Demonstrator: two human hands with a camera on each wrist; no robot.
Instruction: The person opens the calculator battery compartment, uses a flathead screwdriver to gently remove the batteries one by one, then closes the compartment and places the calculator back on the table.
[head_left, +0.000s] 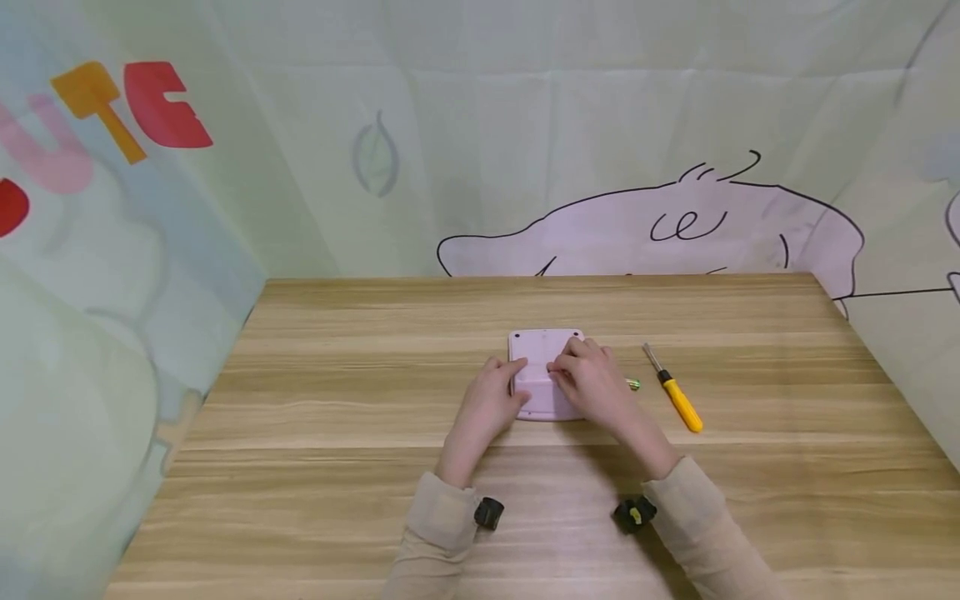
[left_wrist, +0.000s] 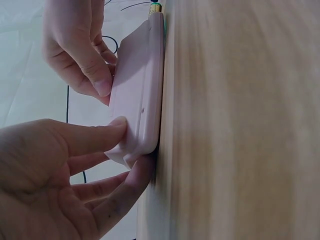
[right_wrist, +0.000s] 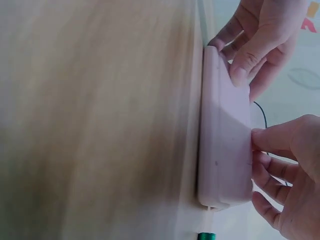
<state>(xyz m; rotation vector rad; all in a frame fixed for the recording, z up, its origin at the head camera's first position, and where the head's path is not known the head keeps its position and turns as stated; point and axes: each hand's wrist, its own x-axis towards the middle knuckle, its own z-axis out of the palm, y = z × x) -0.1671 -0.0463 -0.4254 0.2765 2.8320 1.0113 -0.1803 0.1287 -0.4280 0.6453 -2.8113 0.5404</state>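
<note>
A pale pink, flat plastic device, possibly a calculator lying face down (head_left: pixel 545 400), rests on the table with small dark feet at its far corners. At its left edge, my left hand (head_left: pixel 492 397) grips it, thumb on top and fingers along the side and lower edge. My right hand (head_left: pixel 596 382) bends over the right half, thumb and fingertips touching the middle of the upper surface. Whether those fingertips pinch something small is hidden. Just right of the device lies a green and gold battery (head_left: pixel 633 384), partly covered by the right hand in the head view.
A screwdriver (head_left: pixel 681 404) with a yellow handle lies to the right, its metal tip pointing away. The wood-grain table (head_left: pixel 337 400) meets a printed cloth backdrop (head_left: pixel 480 167) at its far edge. Both wrists wear small black cameras.
</note>
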